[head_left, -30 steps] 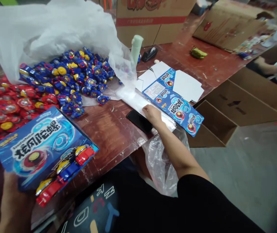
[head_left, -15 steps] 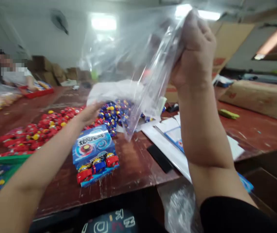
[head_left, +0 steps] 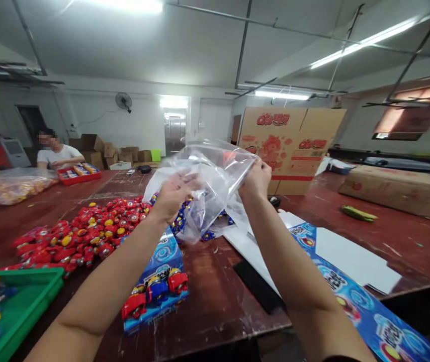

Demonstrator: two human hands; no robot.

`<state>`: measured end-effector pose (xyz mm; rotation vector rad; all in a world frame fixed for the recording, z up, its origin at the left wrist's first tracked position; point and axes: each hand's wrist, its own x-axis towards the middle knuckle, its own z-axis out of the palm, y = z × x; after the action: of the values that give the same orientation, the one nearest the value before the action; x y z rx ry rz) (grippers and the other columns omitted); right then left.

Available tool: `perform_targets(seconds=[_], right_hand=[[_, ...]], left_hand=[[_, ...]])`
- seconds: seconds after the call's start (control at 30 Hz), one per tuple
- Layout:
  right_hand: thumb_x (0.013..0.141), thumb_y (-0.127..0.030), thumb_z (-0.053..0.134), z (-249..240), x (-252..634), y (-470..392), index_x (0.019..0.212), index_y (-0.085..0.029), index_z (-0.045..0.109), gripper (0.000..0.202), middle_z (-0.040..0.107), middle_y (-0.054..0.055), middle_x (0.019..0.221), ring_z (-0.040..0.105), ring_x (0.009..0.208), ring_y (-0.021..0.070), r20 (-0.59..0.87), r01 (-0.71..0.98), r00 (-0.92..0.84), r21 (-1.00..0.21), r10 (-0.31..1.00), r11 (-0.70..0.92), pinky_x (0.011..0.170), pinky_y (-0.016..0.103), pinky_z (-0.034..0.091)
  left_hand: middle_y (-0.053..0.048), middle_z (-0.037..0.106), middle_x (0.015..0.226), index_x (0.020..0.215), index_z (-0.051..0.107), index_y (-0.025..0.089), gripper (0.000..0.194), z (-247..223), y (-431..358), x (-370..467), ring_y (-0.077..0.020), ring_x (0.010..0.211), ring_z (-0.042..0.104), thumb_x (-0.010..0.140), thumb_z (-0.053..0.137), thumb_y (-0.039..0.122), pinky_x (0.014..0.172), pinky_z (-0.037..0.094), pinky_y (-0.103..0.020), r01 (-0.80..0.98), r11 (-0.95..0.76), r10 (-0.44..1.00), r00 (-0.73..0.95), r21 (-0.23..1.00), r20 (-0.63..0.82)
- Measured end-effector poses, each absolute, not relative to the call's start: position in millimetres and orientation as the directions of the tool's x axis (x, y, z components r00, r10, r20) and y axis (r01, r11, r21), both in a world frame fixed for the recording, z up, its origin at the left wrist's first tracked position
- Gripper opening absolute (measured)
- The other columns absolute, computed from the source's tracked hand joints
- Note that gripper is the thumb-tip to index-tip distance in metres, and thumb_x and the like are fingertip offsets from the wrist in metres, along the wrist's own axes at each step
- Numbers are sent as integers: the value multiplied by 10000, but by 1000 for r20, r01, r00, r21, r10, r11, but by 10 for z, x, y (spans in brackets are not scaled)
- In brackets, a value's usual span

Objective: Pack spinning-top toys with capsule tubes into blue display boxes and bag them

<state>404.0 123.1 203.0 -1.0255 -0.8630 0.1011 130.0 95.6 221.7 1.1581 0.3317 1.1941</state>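
Note:
A clear plastic bag [head_left: 215, 186] hangs over the middle of the table, above blue toys [head_left: 180, 221]. My right hand [head_left: 256, 178] is closed on the bag's right edge. My left hand [head_left: 177, 193] lies against the bag's left side, its fingers apart. Below my left forearm stands a blue printed box [head_left: 167, 251] with red and blue toys [head_left: 157, 290] along its front. A heap of red and yellow toys [head_left: 101, 226] lies to the left of it.
A green tray [head_left: 29, 301] of toys is at the lower left. Flat blue printed cards [head_left: 361, 296] and a black flat object [head_left: 258, 286] lie to the right. A large carton [head_left: 290, 151] stands behind. A person [head_left: 58, 151] sits by a red tray [head_left: 79, 174].
My right hand has come down with the bag, from high up to just above the table. My left hand has moved up to the bag. The view has tilted upward.

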Motion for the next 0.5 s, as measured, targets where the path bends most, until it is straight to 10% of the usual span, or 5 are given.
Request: perform_targets(seconds=[0.17, 0.33, 0.5], right_hand=[[1030, -685, 217, 1971, 3964, 1173, 1142, -295, 384, 439, 624, 85, 1129, 720, 1021, 227, 446, 195, 786, -836, 428, 512, 855, 454, 652], [1074, -501, 166, 2053, 3898, 1099, 1202, -287, 315, 290, 573, 119, 1247, 684, 1166, 214, 375, 150, 848, -849, 376, 507, 973, 445, 628], [1032, -517, 324, 2020, 3696, 852, 1194, -267, 337, 299, 567, 144, 1264, 650, 1262, 257, 517, 303, 792, -795, 325, 526, 1086, 527, 573]], left_hand=[[-64, 753, 1028, 955, 626, 203, 148, 2284, 1005, 1331, -224, 967, 759, 946, 688, 337, 795, 592, -326, -744, -41, 964, 147, 667, 223], [-154, 713, 1260, 1053, 639, 185, 732, 1962, 612, 1398, -314, 1200, 705, 857, 560, 885, 823, 588, -334, -767, 20, 978, 148, 641, 146], [-22, 738, 974, 967, 654, 197, 247, 1715, 606, 1650, -126, 816, 721, 850, 853, 284, 697, 542, -195, -632, -193, 973, -24, 751, 229]])
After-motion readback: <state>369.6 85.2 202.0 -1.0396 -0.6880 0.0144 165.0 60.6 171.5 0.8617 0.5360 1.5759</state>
